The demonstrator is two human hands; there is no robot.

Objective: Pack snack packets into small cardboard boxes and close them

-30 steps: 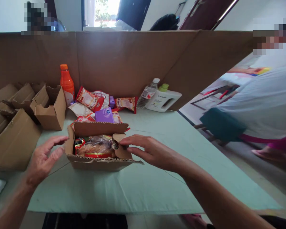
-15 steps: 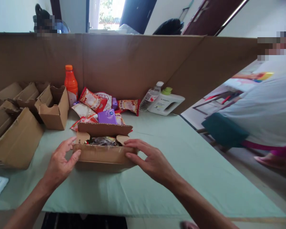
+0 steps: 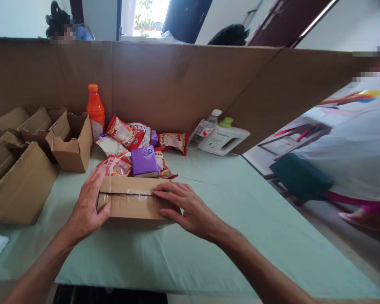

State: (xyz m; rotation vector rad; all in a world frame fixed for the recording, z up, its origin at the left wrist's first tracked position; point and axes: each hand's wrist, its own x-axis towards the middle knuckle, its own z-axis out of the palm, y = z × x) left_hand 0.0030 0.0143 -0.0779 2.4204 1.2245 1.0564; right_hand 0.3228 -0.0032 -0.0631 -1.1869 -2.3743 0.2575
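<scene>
A small cardboard box [image 3: 131,200] lies on the pale green table [image 3: 209,236] with its top flaps folded shut. My left hand [image 3: 88,207] wraps round the box's left end, fingers over the top edge. My right hand [image 3: 183,207] lies flat on the right part of the lid, fingers stretched out and pressing the flaps down. Just behind the box sit a purple tissue pack [image 3: 145,161] and a heap of snack packets [image 3: 126,135].
Several open cardboard boxes [image 3: 25,156] stand at the left. An orange drink bottle [image 3: 95,110], a clear water bottle [image 3: 204,128] and a white detergent jug [image 3: 224,138] stand against the tall cardboard wall [image 3: 177,84]. A person in a pale top [image 3: 351,156] is at the right, off the table.
The box was open with food showing inside; both hands came in and folded the flaps down, and the lid is now shut under my hands.
</scene>
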